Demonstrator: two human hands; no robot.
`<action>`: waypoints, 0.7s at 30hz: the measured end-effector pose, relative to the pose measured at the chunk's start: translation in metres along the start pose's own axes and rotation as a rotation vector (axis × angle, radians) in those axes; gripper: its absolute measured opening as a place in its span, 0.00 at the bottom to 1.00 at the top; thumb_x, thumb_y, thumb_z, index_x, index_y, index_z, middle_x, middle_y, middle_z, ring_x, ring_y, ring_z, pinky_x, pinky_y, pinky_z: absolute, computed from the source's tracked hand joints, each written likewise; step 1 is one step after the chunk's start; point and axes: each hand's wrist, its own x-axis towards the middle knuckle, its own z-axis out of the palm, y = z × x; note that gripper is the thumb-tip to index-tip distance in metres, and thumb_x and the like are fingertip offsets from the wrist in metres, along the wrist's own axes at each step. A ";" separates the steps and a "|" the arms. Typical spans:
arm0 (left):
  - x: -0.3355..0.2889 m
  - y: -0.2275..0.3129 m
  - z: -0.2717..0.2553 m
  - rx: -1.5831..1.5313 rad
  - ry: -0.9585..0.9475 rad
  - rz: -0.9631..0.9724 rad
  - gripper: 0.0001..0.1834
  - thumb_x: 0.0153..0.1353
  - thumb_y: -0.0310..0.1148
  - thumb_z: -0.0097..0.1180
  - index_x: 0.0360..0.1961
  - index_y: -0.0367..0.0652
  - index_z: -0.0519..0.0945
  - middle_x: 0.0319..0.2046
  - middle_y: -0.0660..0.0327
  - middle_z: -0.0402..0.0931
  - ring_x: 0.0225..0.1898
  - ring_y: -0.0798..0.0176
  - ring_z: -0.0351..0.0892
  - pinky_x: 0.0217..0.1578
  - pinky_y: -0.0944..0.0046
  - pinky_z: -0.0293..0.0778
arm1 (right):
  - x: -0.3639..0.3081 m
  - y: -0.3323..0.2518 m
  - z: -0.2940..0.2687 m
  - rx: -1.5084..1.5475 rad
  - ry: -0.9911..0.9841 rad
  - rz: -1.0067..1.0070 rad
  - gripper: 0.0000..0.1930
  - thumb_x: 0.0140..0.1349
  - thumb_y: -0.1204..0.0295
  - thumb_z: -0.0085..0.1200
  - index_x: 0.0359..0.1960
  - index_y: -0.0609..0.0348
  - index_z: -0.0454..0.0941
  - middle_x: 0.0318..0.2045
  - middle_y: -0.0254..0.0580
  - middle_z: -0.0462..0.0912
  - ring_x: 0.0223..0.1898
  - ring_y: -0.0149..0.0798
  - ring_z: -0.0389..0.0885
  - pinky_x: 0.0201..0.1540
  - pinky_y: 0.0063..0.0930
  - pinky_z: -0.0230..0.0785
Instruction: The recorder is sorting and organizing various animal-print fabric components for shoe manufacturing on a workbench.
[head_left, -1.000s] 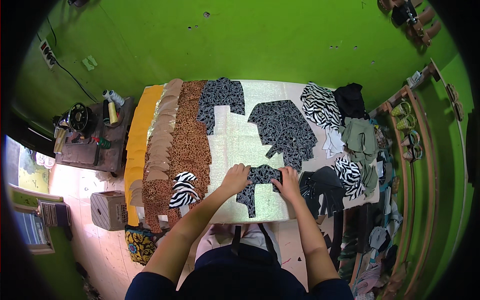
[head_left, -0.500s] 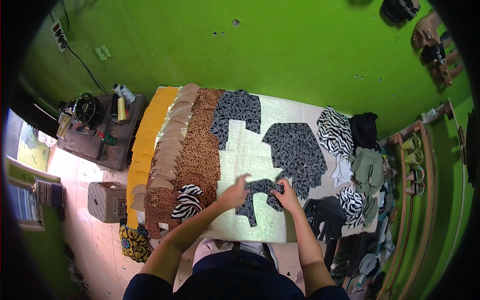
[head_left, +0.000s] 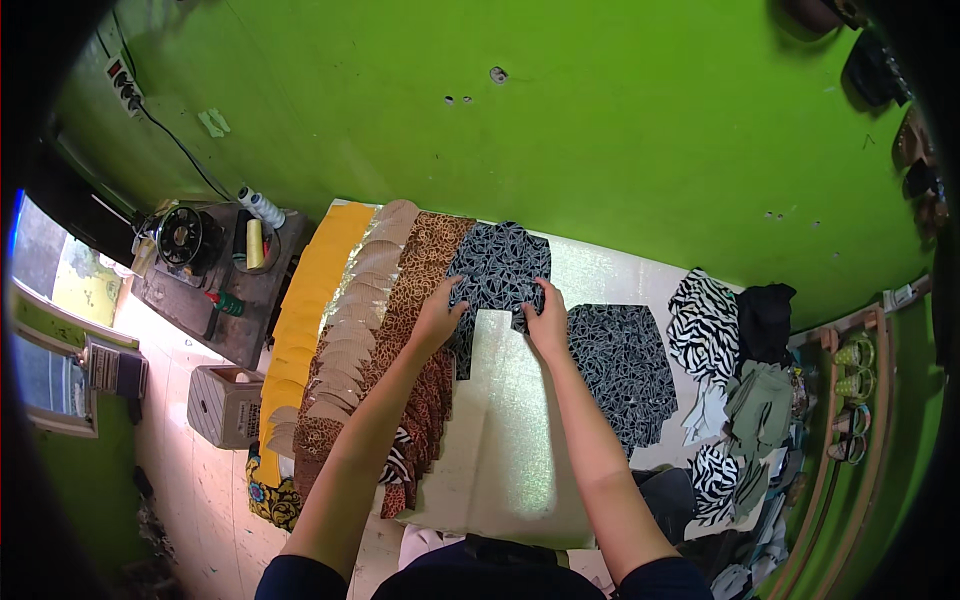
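Note:
A grey-and-black patterned, U-shaped fabric piece (head_left: pixel 500 272) lies on the far middle of the table, over the stack of like pieces there. My left hand (head_left: pixel 437 314) has its fingers closed at the near left part of the piece. At the right side, my right hand (head_left: pixel 547 320) pinches the other edge, thumb toward the middle. Both arms reach forward over the pale, shiny table covering (head_left: pixel 490 440). To the right of my right hand are more dark patterned pieces (head_left: pixel 622 370), overlapping in a fan.
Leopard-print pieces (head_left: pixel 428 262), tan pieces (head_left: pixel 350 300) and yellow pieces (head_left: pixel 310 300) run in overlapping rows on the left. Zebra-print cloth (head_left: pixel 703 318) and grey-green scraps (head_left: pixel 760 405) lie right. A sewing machine (head_left: pixel 180 240) and a box (head_left: pixel 222 405) stand left of the table.
Both hands carried the U-shaped fabric piece from the table's near edge to the far stack of like pieces. The view has shifted with my head.

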 end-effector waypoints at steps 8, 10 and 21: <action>0.012 -0.020 0.020 0.113 0.102 0.086 0.23 0.53 0.26 0.53 0.51 0.38 0.65 0.47 0.46 0.69 0.50 0.44 0.67 0.49 0.57 0.65 | -0.006 0.002 0.025 -0.164 0.182 -0.096 0.22 0.51 0.80 0.52 0.49 0.60 0.66 0.45 0.53 0.67 0.48 0.53 0.66 0.52 0.37 0.60; 0.010 -0.015 0.020 0.130 0.114 0.082 0.22 0.53 0.26 0.53 0.51 0.38 0.65 0.44 0.46 0.70 0.49 0.44 0.68 0.49 0.56 0.65 | -0.012 0.000 0.023 -0.315 0.228 -0.174 0.18 0.51 0.79 0.52 0.46 0.61 0.69 0.45 0.52 0.67 0.47 0.53 0.67 0.51 0.37 0.60; 0.003 -0.018 0.010 0.815 0.088 0.469 0.09 0.49 0.27 0.47 0.33 0.42 0.75 0.31 0.63 0.69 0.35 0.61 0.71 0.36 0.64 0.68 | -0.030 0.006 0.030 -0.688 0.165 -0.423 0.10 0.51 0.75 0.44 0.35 0.59 0.76 0.36 0.38 0.74 0.45 0.41 0.70 0.54 0.48 0.57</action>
